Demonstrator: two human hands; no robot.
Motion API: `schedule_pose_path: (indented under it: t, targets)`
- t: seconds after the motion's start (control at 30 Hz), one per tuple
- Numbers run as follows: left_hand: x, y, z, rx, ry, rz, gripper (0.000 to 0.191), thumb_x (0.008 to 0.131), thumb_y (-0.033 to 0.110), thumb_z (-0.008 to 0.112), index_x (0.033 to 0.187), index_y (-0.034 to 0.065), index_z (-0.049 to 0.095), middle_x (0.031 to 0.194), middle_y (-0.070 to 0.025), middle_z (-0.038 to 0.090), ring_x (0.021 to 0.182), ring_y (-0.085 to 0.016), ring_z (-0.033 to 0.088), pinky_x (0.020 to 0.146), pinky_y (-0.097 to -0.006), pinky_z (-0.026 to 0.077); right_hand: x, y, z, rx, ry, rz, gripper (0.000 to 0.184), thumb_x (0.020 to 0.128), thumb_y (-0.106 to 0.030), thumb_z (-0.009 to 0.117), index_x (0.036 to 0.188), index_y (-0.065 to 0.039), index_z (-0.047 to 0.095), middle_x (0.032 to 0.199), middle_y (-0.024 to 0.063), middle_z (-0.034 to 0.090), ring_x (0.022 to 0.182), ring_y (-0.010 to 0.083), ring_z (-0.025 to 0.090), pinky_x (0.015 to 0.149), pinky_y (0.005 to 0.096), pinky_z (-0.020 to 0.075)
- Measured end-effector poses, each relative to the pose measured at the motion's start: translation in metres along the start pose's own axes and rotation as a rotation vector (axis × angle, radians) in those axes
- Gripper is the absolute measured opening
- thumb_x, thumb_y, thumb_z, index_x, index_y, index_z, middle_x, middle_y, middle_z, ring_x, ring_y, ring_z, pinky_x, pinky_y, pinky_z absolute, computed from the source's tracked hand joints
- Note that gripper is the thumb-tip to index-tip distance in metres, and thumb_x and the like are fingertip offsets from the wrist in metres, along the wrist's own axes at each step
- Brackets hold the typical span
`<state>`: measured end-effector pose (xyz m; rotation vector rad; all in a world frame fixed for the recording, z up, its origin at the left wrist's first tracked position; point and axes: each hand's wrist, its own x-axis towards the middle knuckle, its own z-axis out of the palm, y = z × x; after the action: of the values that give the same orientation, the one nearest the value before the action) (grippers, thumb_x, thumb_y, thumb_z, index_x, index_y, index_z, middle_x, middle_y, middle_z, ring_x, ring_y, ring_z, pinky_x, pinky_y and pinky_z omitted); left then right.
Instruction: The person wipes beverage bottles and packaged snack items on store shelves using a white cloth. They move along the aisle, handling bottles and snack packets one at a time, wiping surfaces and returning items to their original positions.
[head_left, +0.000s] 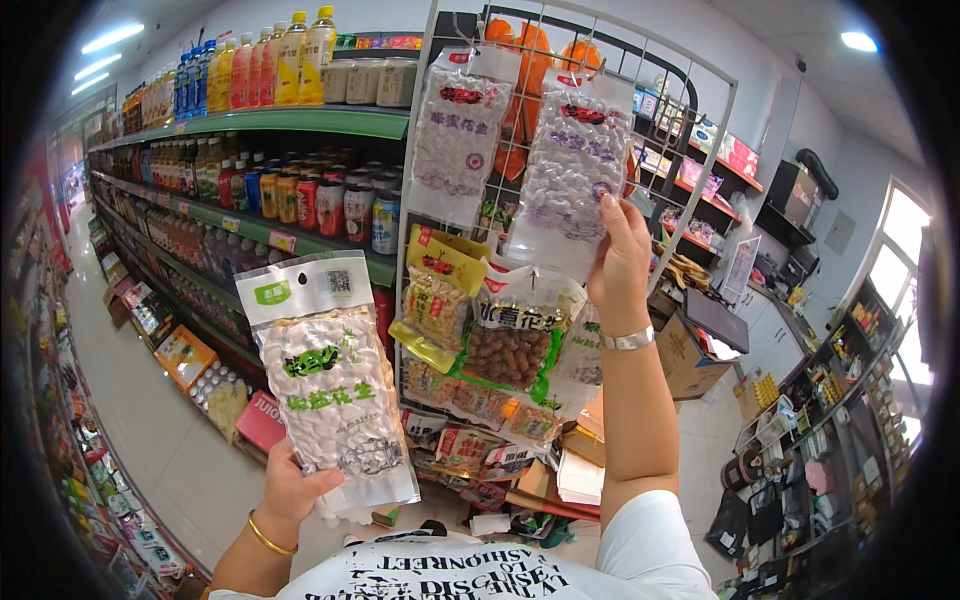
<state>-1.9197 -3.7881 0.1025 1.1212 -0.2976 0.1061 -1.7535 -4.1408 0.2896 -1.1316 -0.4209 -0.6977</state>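
My left hand (298, 480) grips the lower edge of a clear vacuum-sealed pack of peanuts (341, 401) with green print and a white header. The pack is held up, tilted slightly, in front of the drink shelves. My right hand (621, 262) is raised to the wire grid rack (697, 161) and pinches the right edge of a purple-printed vacuum pack of peanuts (574, 157), thumb in front. The top of this pack is at the rack's hooks. A similar purple-printed pack (457, 135) hangs to its left. Below are a yellow snack bag (439, 289) and a green-edged bag of boiled peanuts (510, 345).
Green-edged shelves (300, 124) of bottles and cans run along the left. Boxed goods (185, 356) stand on the floor beneath them. Orange bags (534, 60) hang behind the grid. An open cardboard box (686, 352) and a shelving unit (832, 420) stand to the right.
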Motion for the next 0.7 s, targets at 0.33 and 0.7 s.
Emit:
schedule_pose_path:
  t: [0.33, 0.7]
  targets:
    - [0.010, -0.006, 0.006, -0.011, -0.062, -0.047, 0.062, 0.069, 0.011, 0.083, 0.122, -0.0051, 0.054, 0.117, -0.0084, 0.062, 0.105, -0.016, 0.059, 0.093, -0.0316, 0.046, -0.023, -0.020, 0.010, 0.058, -0.018, -0.071, 0.030, 0.092, -0.022, 0.065, 0.109, 0.000, 0.054, 0.097, 0.0025, 0.059, 0.085, 0.0089, 0.053, 0.079, 0.0250, 0.0456]
    - [0.018, -0.011, 0.009, -0.003, -0.066, -0.064, 0.065, 0.069, 0.016, 0.084, 0.122, -0.0051, 0.054, 0.117, -0.0080, 0.063, 0.105, -0.017, 0.060, 0.094, -0.0316, 0.046, -0.034, -0.034, 0.015, 0.044, -0.074, -0.131, 0.030, 0.095, -0.019, 0.061, 0.115, 0.002, 0.053, 0.103, 0.0031, 0.061, 0.091, 0.0080, 0.055, 0.083, 0.0238, 0.0445]
